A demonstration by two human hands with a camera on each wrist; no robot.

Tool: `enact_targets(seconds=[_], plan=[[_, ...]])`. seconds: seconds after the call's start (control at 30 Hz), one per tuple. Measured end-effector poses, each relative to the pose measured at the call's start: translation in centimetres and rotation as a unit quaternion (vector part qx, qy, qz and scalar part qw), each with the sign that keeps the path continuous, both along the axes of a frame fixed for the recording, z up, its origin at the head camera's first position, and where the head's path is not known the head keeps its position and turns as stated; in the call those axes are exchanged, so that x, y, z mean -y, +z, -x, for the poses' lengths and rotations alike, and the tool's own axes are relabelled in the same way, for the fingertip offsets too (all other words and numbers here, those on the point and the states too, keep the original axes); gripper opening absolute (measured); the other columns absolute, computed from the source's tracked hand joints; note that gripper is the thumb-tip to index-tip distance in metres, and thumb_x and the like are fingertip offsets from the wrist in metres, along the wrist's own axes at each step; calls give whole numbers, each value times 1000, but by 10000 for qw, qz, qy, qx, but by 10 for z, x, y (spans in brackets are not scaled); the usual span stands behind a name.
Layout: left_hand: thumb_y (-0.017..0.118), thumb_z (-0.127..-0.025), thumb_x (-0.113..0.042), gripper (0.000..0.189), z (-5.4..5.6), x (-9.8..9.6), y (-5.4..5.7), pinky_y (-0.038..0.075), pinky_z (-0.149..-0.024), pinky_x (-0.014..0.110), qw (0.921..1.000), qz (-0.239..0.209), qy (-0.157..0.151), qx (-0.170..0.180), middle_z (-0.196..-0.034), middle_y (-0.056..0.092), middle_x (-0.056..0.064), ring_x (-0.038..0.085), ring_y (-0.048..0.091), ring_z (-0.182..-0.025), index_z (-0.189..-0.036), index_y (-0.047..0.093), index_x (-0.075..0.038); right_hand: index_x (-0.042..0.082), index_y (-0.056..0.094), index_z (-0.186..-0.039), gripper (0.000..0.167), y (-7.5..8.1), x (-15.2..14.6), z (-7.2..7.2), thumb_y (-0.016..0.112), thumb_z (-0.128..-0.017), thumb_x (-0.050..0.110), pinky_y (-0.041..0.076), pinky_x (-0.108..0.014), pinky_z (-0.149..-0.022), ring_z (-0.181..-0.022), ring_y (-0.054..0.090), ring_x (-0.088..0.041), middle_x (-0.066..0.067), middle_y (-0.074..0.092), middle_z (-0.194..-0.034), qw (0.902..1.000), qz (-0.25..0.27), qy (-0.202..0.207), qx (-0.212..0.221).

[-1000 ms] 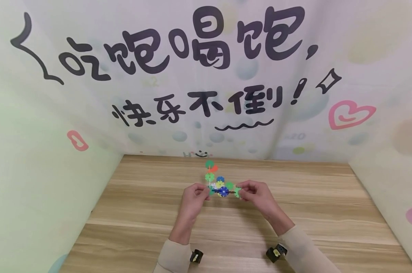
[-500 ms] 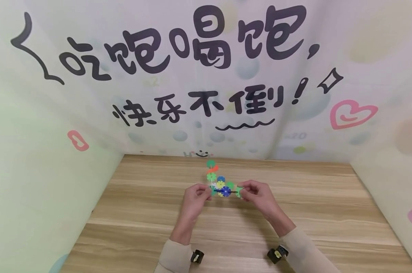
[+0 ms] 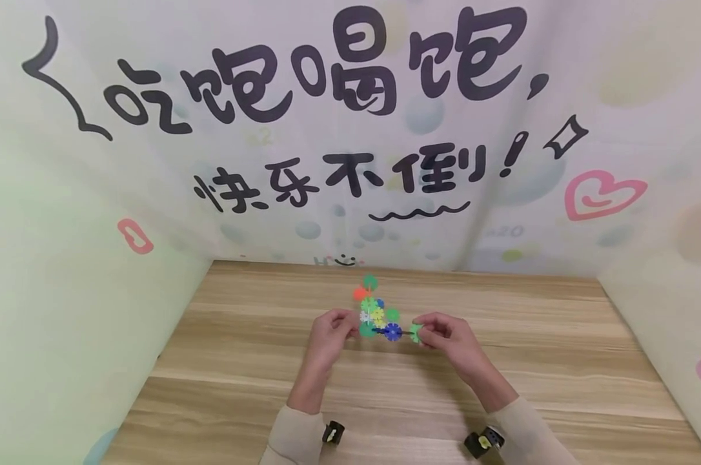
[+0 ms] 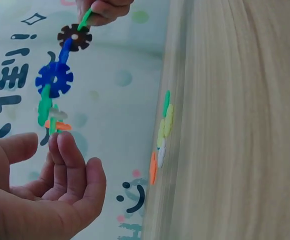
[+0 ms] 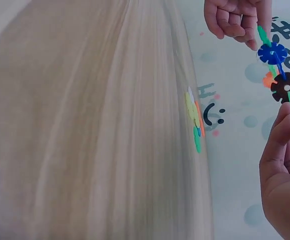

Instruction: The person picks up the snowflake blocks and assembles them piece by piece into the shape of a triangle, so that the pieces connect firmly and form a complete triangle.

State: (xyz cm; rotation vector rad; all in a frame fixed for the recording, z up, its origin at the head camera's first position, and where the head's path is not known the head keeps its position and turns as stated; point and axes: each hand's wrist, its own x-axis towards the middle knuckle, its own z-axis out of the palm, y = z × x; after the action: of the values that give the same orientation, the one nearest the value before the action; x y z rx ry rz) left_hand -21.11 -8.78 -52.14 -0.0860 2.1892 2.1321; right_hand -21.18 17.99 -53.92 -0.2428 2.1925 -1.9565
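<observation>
My right hand [image 3: 450,332] pinches the light green disc [image 3: 417,333] at the right end of a chain of notched snowflake discs. From there the chain runs through a brown disc [image 4: 75,37] and a blue disc [image 4: 54,79] to a green disc [image 3: 367,329] at its left end. White, light green and orange pieces branch off beyond that end. My left hand [image 3: 330,330] is beside the green disc; the left wrist view shows its thumb apart from its half-bent fingers [image 4: 75,160], with nothing between them. Its fingertips overlap the chain's end in that view.
On the wooden table [image 3: 257,387] behind the chain lie several loose discs, among them a yellow disc [image 4: 169,120], a white disc [image 4: 162,153] and an orange disc [image 4: 153,167]. A printed cloth [image 3: 304,239] stands along the table's back edge.
My left fingers have let go of the green disc at the chain's left end. My right hand has moved right and slightly nearer, carrying the chain with it.
</observation>
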Motion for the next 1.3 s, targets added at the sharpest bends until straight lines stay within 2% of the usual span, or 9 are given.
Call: enact_targets(seconds=[0.1,0.33,0.5,0.8,1.03,1.13,1.3], plan=[[59,-102,-19,31,1,3,2,54,-90,42,9998,-76,161,8,-95,68,17,29,67,-92,-115,63,9,-6,65,-118,28,-1,-3,-5,68,-95,11,57,-40,-78,-83,64,-26,-18,62,-94,9996,24,264,-68],[60,-102,-26,36,2,8,0,54,-88,36,9993,-218,287,-76,-101,69,17,29,67,-96,-120,63,5,-10,61,-120,34,-5,-4,-14,69,-94,11,58,-40,-77,-81,65,-20,-17,66,-96,9953,183,946,-30],[63,-100,-19,30,3,9,-1,55,-88,38,9986,-384,357,-120,-100,68,21,34,67,-96,-115,65,6,-9,62,-119,34,-8,-2,-17,69,-94,12,58,-42,-78,-82,65,-19,-16,67,-97,9939,159,1087,51],[66,-97,-13,21,2,10,1,55,-88,40,9988,-242,421,44,-94,69,12,20,67,-87,-108,66,5,-10,59,-120,36,-11,3,-18,70,-94,12,58,-41,-77,-82,64,-22,-17,64,-96,9944,155,1015,264],[65,-98,-13,22,3,12,1,56,-83,35,9992,-174,344,-40,-92,69,13,35,67,-92,-106,66,7,-8,60,-119,34,-13,5,-16,68,-95,15,58,-39,-76,-82,64,-21,-16,64,-95,9952,73,857,473],[64,-98,-11,20,3,13,1,55,-88,43,9993,-210,320,-22,-92,69,14,37,66,-93,-106,65,8,-8,60,-121,35,-15,6,-13,64,-99,18,58,-39,-74,-81,63,-21,-15,65,-95,9952,-176,802,537],[63,-98,-11,20,2,16,3,54,-90,46,9994,-233,260,36,-92,68,15,26,67,-87,-106,65,8,-3,65,-118,29,-16,9,2,59,-102,21,56,-36,-68,-76,63,-23,-14,66,-90,9941,-870,440,475]])
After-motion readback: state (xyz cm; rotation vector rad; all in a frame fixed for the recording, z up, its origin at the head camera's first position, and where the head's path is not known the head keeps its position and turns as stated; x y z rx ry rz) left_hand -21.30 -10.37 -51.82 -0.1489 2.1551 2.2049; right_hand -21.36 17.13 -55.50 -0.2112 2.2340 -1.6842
